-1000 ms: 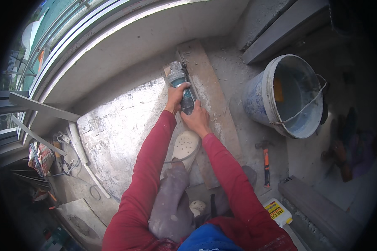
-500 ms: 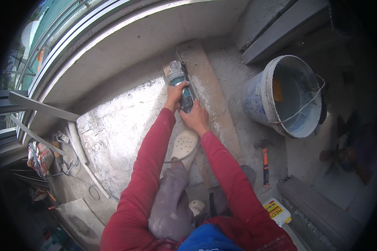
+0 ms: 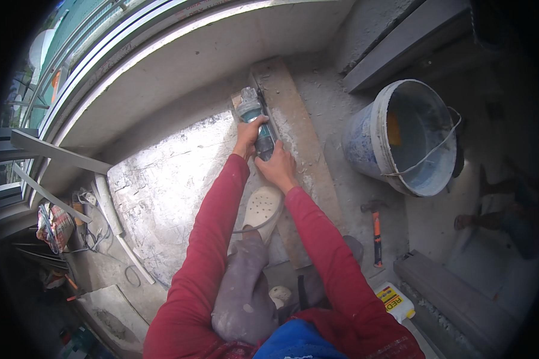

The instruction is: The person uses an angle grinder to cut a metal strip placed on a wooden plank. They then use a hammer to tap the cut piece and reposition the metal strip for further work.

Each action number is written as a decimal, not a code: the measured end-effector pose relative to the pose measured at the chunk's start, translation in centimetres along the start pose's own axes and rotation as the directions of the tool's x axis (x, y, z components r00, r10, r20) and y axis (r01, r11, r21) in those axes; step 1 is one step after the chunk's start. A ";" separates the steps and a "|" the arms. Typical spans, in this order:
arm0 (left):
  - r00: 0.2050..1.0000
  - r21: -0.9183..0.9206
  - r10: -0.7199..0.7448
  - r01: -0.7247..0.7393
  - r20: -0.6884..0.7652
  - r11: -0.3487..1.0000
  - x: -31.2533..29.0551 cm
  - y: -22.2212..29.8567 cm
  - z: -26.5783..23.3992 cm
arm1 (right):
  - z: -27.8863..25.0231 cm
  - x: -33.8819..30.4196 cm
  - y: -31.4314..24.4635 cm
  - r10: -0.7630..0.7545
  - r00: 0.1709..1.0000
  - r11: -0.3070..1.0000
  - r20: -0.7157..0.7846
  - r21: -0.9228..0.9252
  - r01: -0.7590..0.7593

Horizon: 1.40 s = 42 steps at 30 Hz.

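Two hands on one tool here: the left hand [image 3: 247, 136] is wrapped around the far part of the blue-green angle grinder [image 3: 256, 119], and the right hand [image 3: 279, 169] is closed on its near end, both grips tight. The grinder sits at the left edge of a single long wooden plank [image 3: 299, 143] that runs from far to near across the dusty floor [image 3: 167, 179], beside a pale, scuffed patch of concrete. One white perforated shoe [image 3: 260, 206] is planted just near the hands, and a second shoe [image 3: 279, 294] peeks out closer in. Off to the right, one blue bucket [image 3: 374, 140] with a wire handle stands apart from the plank, and one hammer [image 3: 375, 230] with an orange grip lies near it on the floor. One yellow-labelled white container [image 3: 395, 301] rests at the near right. A white pipe [image 3: 117, 230] lies to the left. Against half a second ago, hardly anything differs: same grip, same spot on the plank, bucket and hammer unmoved.
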<state>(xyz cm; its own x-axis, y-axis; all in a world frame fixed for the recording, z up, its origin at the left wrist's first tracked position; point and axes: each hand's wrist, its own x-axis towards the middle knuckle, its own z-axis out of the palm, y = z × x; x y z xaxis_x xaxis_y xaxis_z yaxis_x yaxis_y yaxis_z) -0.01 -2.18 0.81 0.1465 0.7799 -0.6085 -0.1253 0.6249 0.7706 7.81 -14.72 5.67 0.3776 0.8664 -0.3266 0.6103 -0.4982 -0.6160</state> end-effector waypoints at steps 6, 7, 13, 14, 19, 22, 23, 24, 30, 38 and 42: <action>1.000 -0.047 0.030 -0.030 -0.004 0.998 -1.0 -0.2 0.2 | 0.2 -0.4 0.5 -0.011 1.000 1.000 0.002 0.005 0.011; 1.000 -0.042 0.020 -0.020 -0.007 0.999 -1.2 -0.3 0.2 | 0.3 -0.5 0.5 -0.014 1.000 1.000 0.005 0.003 0.014; 1.000 -0.006 0.017 -0.017 0.004 1.000 -1.6 -0.5 0.1 | 0.3 -1.0 0.8 -0.017 1.000 1.000 0.003 0.018 0.017; 1.000 0.004 0.010 -0.010 0.004 1.000 -1.6 -0.5 0.1 | 0.4 -1.1 0.8 -0.018 1.000 1.000 0.003 0.022 0.018; 1.000 0.001 0.017 -0.017 0.009 1.000 -1.4 -0.8 0.0 | 0.5 -1.1 0.9 -0.010 1.000 0.999 0.001 0.038 0.010; 1.000 0.003 0.014 -0.014 -0.002 1.000 -1.2 -0.8 0.0 | 0.5 -1.1 0.8 -0.012 1.000 0.999 -0.005 0.035 0.012; 1.000 0.004 0.010 -0.010 -0.008 1.000 -1.1 -0.8 0.0 | 0.5 -1.0 0.7 -0.005 1.000 0.999 -0.008 0.032 0.006; 1.000 0.010 0.016 -0.016 -0.006 1.000 -1.1 -0.7 0.0 | 0.5 -1.0 0.7 -0.012 1.000 0.999 -0.010 0.032 0.012; 1.000 0.009 0.012 -0.012 0.006 1.000 -0.9 -0.6 -0.1 | 0.5 -0.9 0.4 0.001 1.000 1.000 -0.003 0.031 -0.001; 1.000 -0.014 -0.010 0.010 -0.006 1.000 -0.7 -0.5 -0.1 | 0.5 -0.5 0.5 0.031 0.999 1.000 0.016 -0.002 -0.031; 1.000 -0.019 -0.011 0.011 -0.002 1.000 -0.6 -0.7 -0.1 | 0.4 -0.7 0.5 0.009 1.000 1.000 0.007 0.009 -0.009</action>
<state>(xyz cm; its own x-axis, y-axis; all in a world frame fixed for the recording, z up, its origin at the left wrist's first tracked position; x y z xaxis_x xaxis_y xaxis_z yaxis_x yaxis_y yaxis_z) -0.09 -3.08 0.60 0.1460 0.7731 -0.6172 -0.1423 0.6338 0.7603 7.60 -15.54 5.33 0.3782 0.8620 -0.3376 0.6004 -0.5060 -0.6193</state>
